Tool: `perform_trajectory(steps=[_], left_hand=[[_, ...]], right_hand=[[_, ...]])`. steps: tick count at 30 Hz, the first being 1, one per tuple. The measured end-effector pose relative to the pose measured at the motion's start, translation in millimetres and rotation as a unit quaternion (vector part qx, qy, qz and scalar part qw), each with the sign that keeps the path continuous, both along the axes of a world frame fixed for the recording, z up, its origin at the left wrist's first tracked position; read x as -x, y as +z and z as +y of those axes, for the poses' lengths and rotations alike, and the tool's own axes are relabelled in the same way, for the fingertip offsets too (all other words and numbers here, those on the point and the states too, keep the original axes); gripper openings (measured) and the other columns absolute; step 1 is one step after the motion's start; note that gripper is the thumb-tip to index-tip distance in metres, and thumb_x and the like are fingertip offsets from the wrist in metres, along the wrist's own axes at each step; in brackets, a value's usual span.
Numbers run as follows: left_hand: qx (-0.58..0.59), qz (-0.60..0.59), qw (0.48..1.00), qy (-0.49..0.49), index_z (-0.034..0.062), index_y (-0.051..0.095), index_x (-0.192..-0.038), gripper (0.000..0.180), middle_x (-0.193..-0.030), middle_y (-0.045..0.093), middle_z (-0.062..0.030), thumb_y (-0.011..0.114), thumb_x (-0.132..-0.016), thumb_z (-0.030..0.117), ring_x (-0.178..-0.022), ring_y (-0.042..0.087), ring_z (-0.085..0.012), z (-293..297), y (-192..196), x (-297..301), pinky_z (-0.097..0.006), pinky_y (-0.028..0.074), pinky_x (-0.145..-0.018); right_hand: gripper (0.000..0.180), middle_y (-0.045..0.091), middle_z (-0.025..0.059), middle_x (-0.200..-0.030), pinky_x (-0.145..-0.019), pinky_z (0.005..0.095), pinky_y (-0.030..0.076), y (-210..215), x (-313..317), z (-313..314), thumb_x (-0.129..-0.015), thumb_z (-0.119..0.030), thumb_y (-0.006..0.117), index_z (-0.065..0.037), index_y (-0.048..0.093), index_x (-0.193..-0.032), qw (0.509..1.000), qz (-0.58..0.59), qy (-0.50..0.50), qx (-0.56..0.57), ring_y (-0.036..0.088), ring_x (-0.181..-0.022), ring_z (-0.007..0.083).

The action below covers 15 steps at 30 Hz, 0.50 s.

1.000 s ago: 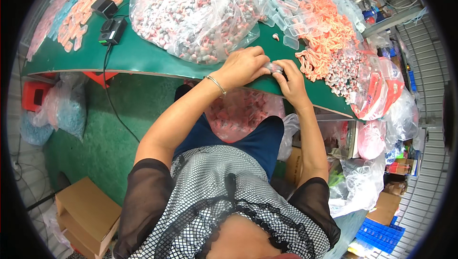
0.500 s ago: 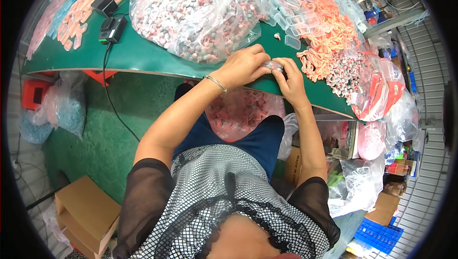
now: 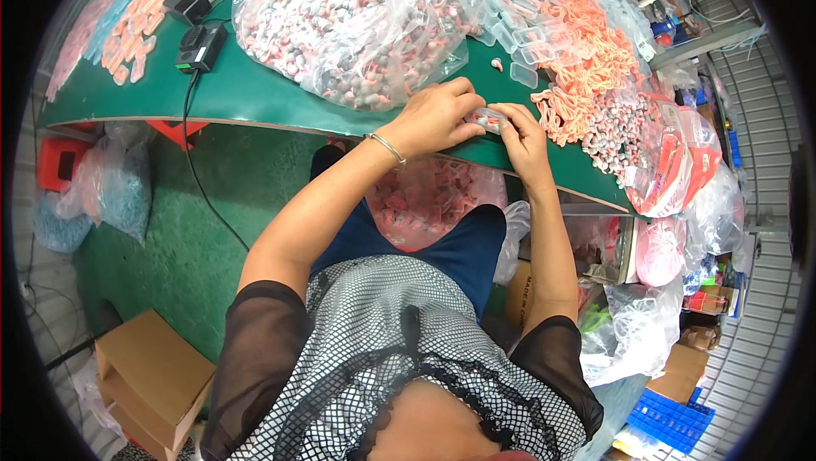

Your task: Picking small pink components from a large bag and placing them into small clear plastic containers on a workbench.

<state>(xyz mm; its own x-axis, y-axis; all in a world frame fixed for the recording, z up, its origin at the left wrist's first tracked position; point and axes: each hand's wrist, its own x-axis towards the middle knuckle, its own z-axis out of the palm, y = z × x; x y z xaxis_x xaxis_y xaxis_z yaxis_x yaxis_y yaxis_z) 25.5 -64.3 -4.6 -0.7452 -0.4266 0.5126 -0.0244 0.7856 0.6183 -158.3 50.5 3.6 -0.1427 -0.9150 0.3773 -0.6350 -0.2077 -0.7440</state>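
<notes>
Over the table's near edge, both hands meet around a small clear plastic case (image 3: 487,119) with grey and pink bits showing through it. My left hand (image 3: 433,116) pinches its left end between thumb and fingers. At the other end, the fingers and thumb of my right hand (image 3: 524,140) close on the case. A large clear bag (image 3: 357,36) full of small grey-and-pink pieces lies just beyond my left hand. One loose grey-and-pink piece (image 3: 496,63) rests on the green table (image 3: 255,91). Empty-looking clear cases (image 3: 523,75) lie past my right hand, beside heaped orange cords (image 3: 586,70).
More grey-and-pink pieces (image 3: 614,130) are piled at the right, against a red-and-clear bag (image 3: 676,155). Black power units (image 3: 201,49) with a hanging cable stand at left, near rows of orange pieces (image 3: 132,49). Below the table edge sits a bag of reddish pieces (image 3: 438,206).
My right hand has shifted slightly right and its thumb has moved up toward the end of the case. More of the case shows between the hands. My left hand is nearly still.
</notes>
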Motion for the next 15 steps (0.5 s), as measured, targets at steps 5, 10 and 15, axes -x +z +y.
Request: perform_trajectory(steps=[5, 10, 15], left_hand=[[-0.007, -0.004, 1.0, -0.001, 0.0054, 0.065, -0.1, 0.027, -0.094, 0.058, -0.0104, 0.072, -0.08, 0.023, -0.084, 0.062, -0.0322, 0, -1, 1, -0.044, 0.051, -0.073], [0.001, 0.011, 1.0, -0.002, 0.0051, 0.065, -0.098, 0.023, -0.092, 0.058, -0.0108, 0.071, -0.082, 0.021, -0.084, 0.062, -0.0323, 0, 1, 1, -0.044, 0.051, -0.072], [0.009, 0.019, 1.0, -0.007, 0.0048, 0.065, -0.096, 0.022, -0.091, 0.059, -0.0107, 0.071, -0.081, 0.02, -0.083, 0.063, -0.0325, -1, -1, 2, -0.044, 0.051, -0.072]], right_hand=[[0.026, 0.065, 0.0109, -0.105, -0.076, 0.026, 0.049, 3, -2, 4, -0.087, -0.006, 0.065, -0.001, 0.066, -0.112, 1.0, -0.016, 0.01, -0.02, 0.062, -0.086, 0.017], [0.03, 0.065, 0.012, -0.107, -0.08, 0.0296, 0.05, 7, -8, 4, -0.083, -0.006, 0.07, -0.001, 0.066, -0.112, 0.999, 0.039, 0.009, 0.009, 0.063, -0.093, 0.0218], [0.033, 0.065, 0.014, -0.108, -0.083, 0.0325, 0.05, 4, -6, 4, -0.081, -0.007, 0.072, -0.002, 0.066, -0.112, 0.997, 0.072, 0.003, 0.018, 0.064, -0.096, 0.0262]])
